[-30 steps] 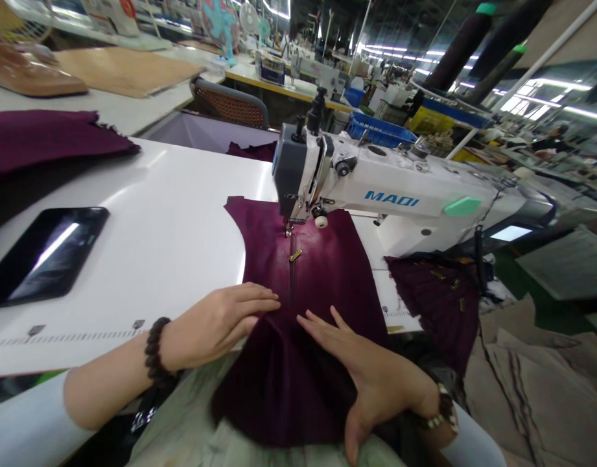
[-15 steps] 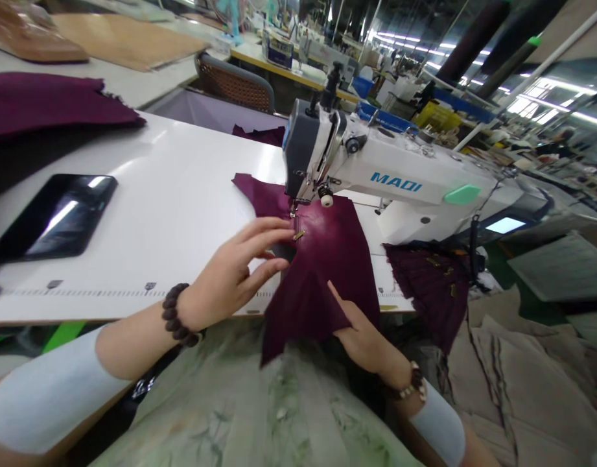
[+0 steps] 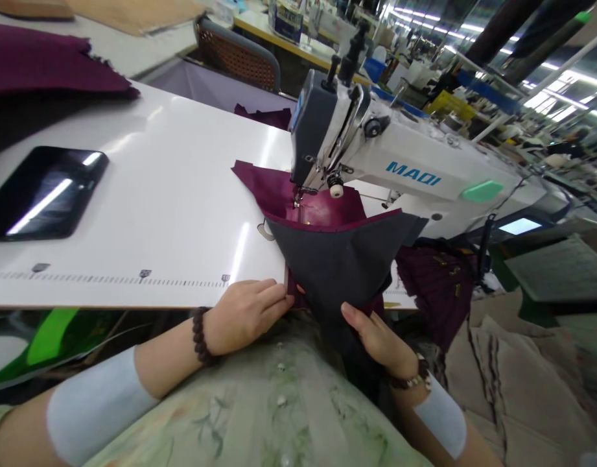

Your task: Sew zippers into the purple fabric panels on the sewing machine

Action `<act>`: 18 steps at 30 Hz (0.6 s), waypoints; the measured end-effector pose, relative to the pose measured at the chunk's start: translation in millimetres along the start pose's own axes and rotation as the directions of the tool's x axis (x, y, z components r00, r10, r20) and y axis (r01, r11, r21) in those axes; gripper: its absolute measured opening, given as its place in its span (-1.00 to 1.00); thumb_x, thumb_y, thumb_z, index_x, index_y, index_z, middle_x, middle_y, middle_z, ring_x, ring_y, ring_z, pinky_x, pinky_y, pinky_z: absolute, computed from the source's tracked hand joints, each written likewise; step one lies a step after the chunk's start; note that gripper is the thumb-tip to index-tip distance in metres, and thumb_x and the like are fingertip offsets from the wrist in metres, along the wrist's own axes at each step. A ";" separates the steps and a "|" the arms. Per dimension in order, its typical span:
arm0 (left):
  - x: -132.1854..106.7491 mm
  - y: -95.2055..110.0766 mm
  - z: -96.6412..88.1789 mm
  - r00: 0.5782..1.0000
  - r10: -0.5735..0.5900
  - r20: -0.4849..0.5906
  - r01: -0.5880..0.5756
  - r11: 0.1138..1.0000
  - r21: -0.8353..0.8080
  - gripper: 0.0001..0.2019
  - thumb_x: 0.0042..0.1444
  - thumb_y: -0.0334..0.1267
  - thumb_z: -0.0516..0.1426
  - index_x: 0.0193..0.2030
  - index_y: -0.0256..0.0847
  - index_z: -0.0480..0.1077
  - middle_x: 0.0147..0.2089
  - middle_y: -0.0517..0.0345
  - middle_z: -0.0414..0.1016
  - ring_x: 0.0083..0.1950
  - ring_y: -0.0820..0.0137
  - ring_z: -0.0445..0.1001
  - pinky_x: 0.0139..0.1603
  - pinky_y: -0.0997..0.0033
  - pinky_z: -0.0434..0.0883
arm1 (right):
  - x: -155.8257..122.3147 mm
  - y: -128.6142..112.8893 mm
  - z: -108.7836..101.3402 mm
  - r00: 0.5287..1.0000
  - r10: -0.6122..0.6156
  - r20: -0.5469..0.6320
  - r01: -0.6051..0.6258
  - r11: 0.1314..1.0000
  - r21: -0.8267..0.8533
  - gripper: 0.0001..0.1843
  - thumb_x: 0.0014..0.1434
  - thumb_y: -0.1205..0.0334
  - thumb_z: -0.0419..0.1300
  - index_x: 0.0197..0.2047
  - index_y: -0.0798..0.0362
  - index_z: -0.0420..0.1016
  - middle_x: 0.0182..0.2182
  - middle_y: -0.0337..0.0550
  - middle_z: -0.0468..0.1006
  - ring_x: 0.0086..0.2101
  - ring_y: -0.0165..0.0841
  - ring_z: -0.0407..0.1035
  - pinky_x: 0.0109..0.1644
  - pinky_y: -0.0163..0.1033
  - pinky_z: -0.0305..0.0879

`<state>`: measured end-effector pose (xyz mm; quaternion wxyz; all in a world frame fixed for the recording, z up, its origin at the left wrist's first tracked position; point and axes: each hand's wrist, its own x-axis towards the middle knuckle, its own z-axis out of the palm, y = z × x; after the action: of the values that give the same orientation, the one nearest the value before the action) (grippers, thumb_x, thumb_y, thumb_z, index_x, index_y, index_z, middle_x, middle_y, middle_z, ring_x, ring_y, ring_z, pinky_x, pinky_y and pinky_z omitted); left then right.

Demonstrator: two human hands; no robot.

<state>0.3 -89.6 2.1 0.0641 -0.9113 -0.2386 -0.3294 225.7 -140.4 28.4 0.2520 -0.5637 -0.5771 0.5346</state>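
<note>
A maroon fabric piece [image 3: 259, 188] lies under the needle of the sewing machine [image 3: 395, 152]. Its near part is folded up, so the dark grey backing [image 3: 334, 256] faces me. My right hand [image 3: 383, 344] grips the folded part low on its right, thumb on the grey side and some fingers hidden behind. At the table's front edge, my left hand [image 3: 249, 314] is closed, its fingertips pinching a maroon edge below the fold. A small zipper shows partly near the presser foot; the fold covers the rest.
A black phone or tablet [image 3: 48, 191] lies on the white table [image 3: 181, 194] at left. More maroon cloth [image 3: 50, 61] is behind it. Maroon pieces with zipper pulls [image 3: 439, 279] hang at right, near beige panels [image 3: 536, 370]. A chair [image 3: 237, 55] stands behind.
The near part of the fabric was turned up, bringing its grey backing into view. My left hand moved down from beside the needle to the table edge and closed. The view shifted slightly.
</note>
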 end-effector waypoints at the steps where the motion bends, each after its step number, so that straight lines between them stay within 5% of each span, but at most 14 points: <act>1: -1.0 -0.3 -0.5 1.000 -0.014 0.009 0.014 1.000 -0.004 -0.64 0.33 -0.38 -0.16 -0.44 -0.26 0.33 -0.60 0.28 0.18 -0.59 0.52 0.17 -0.59 0.47 0.11 | 0.7 -3.4 -0.8 1.000 -0.015 0.025 0.016 0.999 -0.037 -0.37 0.19 -0.23 -0.06 0.12 0.02 0.36 0.13 -0.13 0.32 0.22 -0.26 0.04 0.36 -0.01 -0.38; 13: -7.1 -1.7 4.3 0.999 -0.029 0.033 0.031 0.999 -0.040 -0.58 0.34 -0.36 -0.18 -0.52 -0.24 0.28 -0.62 0.28 0.22 -0.61 0.52 0.19 -0.61 0.46 0.10 | 12.7 -26.0 -1.2 0.953 -0.214 0.214 0.266 0.930 -0.254 -0.46 0.31 -0.02 -0.15 0.26 0.05 0.16 0.13 -0.13 0.33 0.20 -0.33 0.10 0.33 -0.11 -0.05; 18: 4.0 -32.1 -35.7 0.998 -0.033 0.054 0.042 0.983 -0.179 -0.69 0.30 -0.23 -0.04 -0.45 -0.22 0.36 -0.54 0.26 0.32 -0.58 0.54 0.24 -0.59 0.50 0.16 | 16.0 -29.9 2.5 0.924 -0.271 0.270 0.368 0.822 -0.435 -0.44 0.30 0.06 -0.12 0.27 0.18 0.09 0.16 0.03 0.27 0.21 -0.31 0.07 0.36 -0.03 -0.25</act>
<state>-32.7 -69.6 30.9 -0.0310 -0.9168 -0.2265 -0.3274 208.3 -120.3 49.6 0.1333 -0.4475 -0.7994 0.3781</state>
